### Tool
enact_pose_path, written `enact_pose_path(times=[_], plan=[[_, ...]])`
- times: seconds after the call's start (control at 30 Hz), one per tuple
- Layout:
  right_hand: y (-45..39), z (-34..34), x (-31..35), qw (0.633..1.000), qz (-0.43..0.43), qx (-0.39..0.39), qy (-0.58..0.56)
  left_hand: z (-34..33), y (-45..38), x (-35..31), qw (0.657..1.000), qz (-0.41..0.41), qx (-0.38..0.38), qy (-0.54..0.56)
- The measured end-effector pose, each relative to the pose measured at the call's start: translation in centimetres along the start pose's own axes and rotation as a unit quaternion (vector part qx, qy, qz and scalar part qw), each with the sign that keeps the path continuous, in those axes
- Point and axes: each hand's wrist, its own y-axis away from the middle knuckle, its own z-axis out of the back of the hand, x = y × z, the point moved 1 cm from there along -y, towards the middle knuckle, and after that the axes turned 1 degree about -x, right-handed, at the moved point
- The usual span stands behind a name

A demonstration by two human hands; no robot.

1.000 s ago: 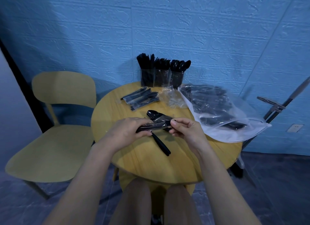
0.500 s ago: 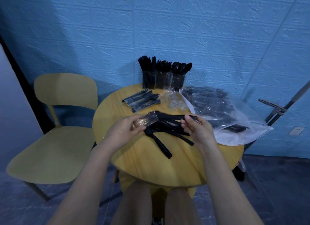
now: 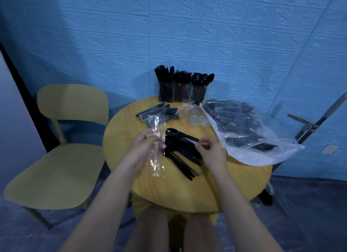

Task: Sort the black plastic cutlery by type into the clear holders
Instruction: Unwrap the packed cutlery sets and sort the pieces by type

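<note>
My left hand (image 3: pixel 144 148) holds an empty clear plastic wrapper (image 3: pixel 155 139) upright over the round yellow table (image 3: pixel 187 191). My right hand (image 3: pixel 208 150) pinches the handle end of a black cutlery set (image 3: pixel 181 137), whose spoon bowl points left. Several loose black cutlery pieces (image 3: pixel 182 157) lie on the table between my hands. Three clear holders (image 3: pixel 181 92) stand at the table's far edge, each filled with black cutlery. A pile of wrapped cutlery packs (image 3: pixel 161 112) lies in front of the holders.
A big clear bag (image 3: pixel 244 127) full of wrapped cutlery sprawls over the table's right side. Crumpled empty wrappers (image 3: pixel 195 114) lie near the holders. A yellow chair (image 3: pixel 62 152) stands to the left. A metal stand (image 3: pixel 308 127) leans at the right against the blue wall.
My left hand has pulled the clear wrapper off the cutlery and lifted it upright. My right hand keeps hold of the bared cutlery, now free of the wrapper.
</note>
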Motion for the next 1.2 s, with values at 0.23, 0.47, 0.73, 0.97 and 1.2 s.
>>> enact_pose_path(times=[0.23,0.47,0.73,0.97,1.2], plan=[[0.2,-1.6,2.4,0.99,0.052,0.119,-0.045,-3.0,-2.2,0.1,0.99,0.005,-0.005,0.143],[-2.9,-1.2,2.7,0.982,-0.012,0.099,-0.163,-4.4,-5.0,-0.4,0.994,-0.052,-0.01,0.094],[-10.9,-1.7,2.5,0.986,-0.051,-0.039,-0.152,-0.6,-8.9,0.1,0.966,-0.182,-0.105,-0.153],[-15.8,-3.0,1.7,0.994,-0.003,-0.088,0.056,2.3,-12.3,0.9,0.914,-0.173,-0.19,-0.314],[-15.4,-4.1,1.0,0.967,0.084,-0.066,0.23,2.1,-13.8,1.1,0.871,-0.121,-0.131,-0.457]])
